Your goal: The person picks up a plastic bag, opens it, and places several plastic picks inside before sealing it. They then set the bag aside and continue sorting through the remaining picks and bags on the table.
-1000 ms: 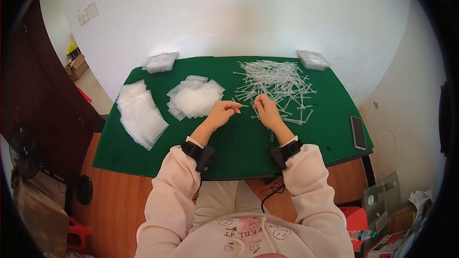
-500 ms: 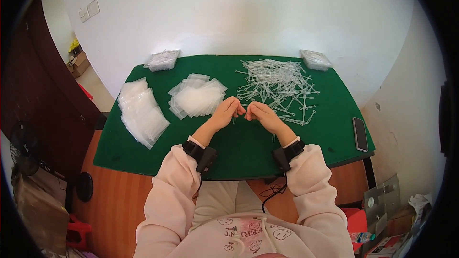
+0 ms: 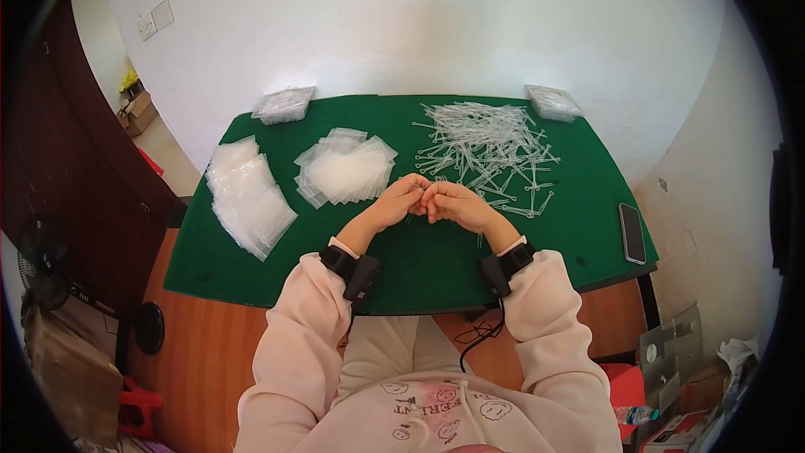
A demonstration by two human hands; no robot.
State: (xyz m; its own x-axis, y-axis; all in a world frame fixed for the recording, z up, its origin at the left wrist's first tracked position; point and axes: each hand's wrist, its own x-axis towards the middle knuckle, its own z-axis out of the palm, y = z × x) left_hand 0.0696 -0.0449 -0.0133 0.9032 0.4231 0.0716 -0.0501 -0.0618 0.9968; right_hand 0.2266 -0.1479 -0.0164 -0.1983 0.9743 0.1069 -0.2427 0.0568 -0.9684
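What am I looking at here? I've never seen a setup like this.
There is no robot: these are a person's own bare hands, left hand and right hand, with a black device strapped at each wrist. The view comes from a wide fisheye camera worn on the head, looking down, so straight edges bend.

On the green table lie two spreads of clear bags to the left, a loose heap of thin clear pieces beyond the right hand, and a phone at the right edge. The fingers meet in the middle; what they hold is too hidden to tell.
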